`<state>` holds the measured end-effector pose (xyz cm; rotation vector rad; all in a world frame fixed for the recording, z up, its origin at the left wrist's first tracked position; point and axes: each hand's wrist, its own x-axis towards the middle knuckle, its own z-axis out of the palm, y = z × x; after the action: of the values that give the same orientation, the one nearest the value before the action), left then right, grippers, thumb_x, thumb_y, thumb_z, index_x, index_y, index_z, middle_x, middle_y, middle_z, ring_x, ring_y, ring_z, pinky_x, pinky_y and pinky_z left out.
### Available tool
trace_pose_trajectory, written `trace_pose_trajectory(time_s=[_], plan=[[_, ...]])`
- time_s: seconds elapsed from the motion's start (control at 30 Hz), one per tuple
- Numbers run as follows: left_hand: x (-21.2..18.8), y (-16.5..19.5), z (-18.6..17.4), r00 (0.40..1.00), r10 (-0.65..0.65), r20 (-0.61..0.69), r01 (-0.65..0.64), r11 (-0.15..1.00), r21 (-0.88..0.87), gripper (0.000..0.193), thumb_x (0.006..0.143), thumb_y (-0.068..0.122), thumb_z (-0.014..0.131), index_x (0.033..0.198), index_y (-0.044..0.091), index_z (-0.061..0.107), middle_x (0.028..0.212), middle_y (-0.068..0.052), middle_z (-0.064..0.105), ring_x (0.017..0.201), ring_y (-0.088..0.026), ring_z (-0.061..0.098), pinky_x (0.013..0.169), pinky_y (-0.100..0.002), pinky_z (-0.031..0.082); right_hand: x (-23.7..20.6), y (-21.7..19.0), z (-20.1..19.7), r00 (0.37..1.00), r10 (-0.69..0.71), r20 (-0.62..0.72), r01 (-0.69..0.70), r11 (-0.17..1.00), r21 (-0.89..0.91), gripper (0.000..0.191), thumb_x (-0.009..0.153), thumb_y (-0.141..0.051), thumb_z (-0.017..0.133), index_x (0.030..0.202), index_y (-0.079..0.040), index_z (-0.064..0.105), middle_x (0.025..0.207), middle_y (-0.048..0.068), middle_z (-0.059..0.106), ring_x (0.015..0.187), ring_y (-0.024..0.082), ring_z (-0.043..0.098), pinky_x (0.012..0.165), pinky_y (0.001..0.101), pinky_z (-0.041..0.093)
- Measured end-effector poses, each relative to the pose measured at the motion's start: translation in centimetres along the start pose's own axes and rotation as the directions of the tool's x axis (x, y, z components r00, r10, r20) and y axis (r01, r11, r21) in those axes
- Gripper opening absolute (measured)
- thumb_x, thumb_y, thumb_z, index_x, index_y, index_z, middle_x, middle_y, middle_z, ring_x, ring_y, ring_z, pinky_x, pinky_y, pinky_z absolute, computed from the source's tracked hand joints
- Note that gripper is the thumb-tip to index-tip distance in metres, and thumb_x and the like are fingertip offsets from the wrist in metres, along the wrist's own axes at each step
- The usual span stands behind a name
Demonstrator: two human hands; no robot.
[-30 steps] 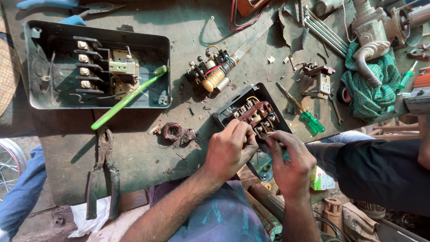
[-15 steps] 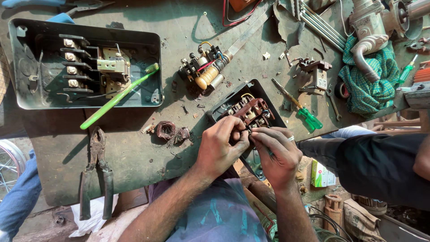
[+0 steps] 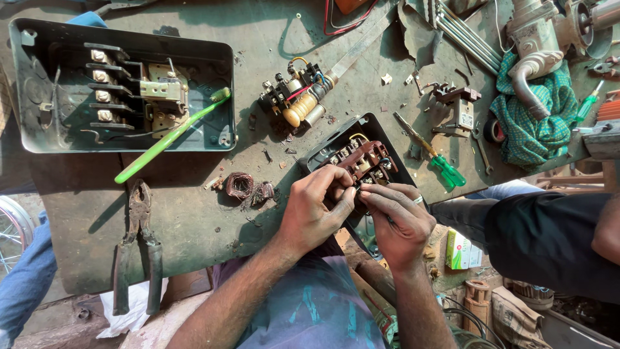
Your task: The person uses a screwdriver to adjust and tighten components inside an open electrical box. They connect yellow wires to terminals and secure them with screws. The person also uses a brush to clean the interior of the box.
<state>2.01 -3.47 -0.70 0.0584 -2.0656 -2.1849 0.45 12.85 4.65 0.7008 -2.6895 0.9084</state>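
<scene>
A small black box (image 3: 380,132) with a brown terminal block (image 3: 365,161) lies tilted at the workbench's near edge. My left hand (image 3: 314,210) grips the block's near side, fingers curled on it. My right hand (image 3: 395,218), a ring on one finger, pinches something small at the block right beside the left fingertips; what it pinches is too small to tell. Both hands touch the block and hide its lower half.
A large open switch box (image 3: 123,90) with a green toothbrush (image 3: 169,137) sits far left. Pliers (image 3: 137,249), a copper wire coil (image 3: 244,187), a wired component (image 3: 297,100), a green-handled screwdriver (image 3: 434,158), a green cloth (image 3: 535,123). Another person's dark sleeve (image 3: 549,239) at right.
The view has shifted slightly. Both hands stay on the terminal block, and the right hand's fingers have closed in tighter next to the left fingertips.
</scene>
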Motion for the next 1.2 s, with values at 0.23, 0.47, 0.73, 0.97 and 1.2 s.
trace_pose_trajectory(time_s=[0.23,0.47,0.73,0.97,1.2], plan=[[0.1,-0.1,-0.1,1.0,0.006,-0.001,-0.006,1.0,-0.003,0.016,0.088,0.005,0.074,0.1,0.002,0.064,0.081,-0.003,0.059,0.07,-0.008,0.059,0.063,-0.026,0.052,0.6,-0.4,-0.1,0.999,-0.028,0.016,0.028,0.999,-0.034,0.022,0.08,0.004,0.082,0.099,-0.007,0.078,0.105,0.004,0.078,0.098,0.021,0.071,0.088,0.0316,0.056],[0.1,-0.2,-0.4,1.0,0.022,0.007,-0.021,1.0,-0.015,0.015,0.089,0.005,0.073,0.1,0.002,0.063,0.081,-0.003,0.06,0.07,-0.008,0.059,0.065,-0.026,0.053,1.2,-1.4,-0.6,0.998,-0.022,0.067,0.025,0.999,-0.036,0.018,0.084,0.003,0.08,0.1,-0.005,0.075,0.107,0.007,0.073,0.101,0.023,0.07,0.087,0.0331,0.056],[0.2,-0.1,-0.5,1.0,0.029,0.012,-0.029,0.999,-0.015,0.015,0.089,0.004,0.073,0.099,0.002,0.063,0.083,-0.004,0.062,0.069,-0.009,0.059,0.064,-0.027,0.053,2.0,-0.9,-1.2,0.979,0.025,0.203,-0.01,0.997,-0.072,0.022,0.081,-0.001,0.081,0.1,-0.003,0.071,0.112,0.009,0.067,0.102,0.026,0.068,0.088,0.0379,0.055],[0.3,-0.3,-0.5,0.999,0.039,0.019,-0.038,0.999,-0.028,0.015,0.09,0.005,0.072,0.1,0.002,0.063,0.085,-0.002,0.063,0.07,-0.007,0.06,0.063,-0.025,0.053,3.0,-1.2,-1.4,0.965,0.022,0.26,0.011,0.992,-0.124,0.022,0.083,-0.008,0.082,0.098,-0.001,0.068,0.114,0.014,0.058,0.105,0.029,0.063,0.088,0.0414,0.053],[0.0,-0.5,-0.5,1.0,0.019,0.003,-0.019,1.0,-0.01,0.015,0.089,0.006,0.074,0.1,0.003,0.065,0.082,-0.003,0.063,0.069,-0.007,0.061,0.061,-0.026,0.053,2.2,-1.4,0.0,0.955,-0.044,0.292,0.183,0.863,-0.47,0.013,0.091,-0.012,0.076,0.093,-0.001,0.068,0.107,0.015,0.054,0.1,0.032,0.056,0.087,0.0501,0.048]])
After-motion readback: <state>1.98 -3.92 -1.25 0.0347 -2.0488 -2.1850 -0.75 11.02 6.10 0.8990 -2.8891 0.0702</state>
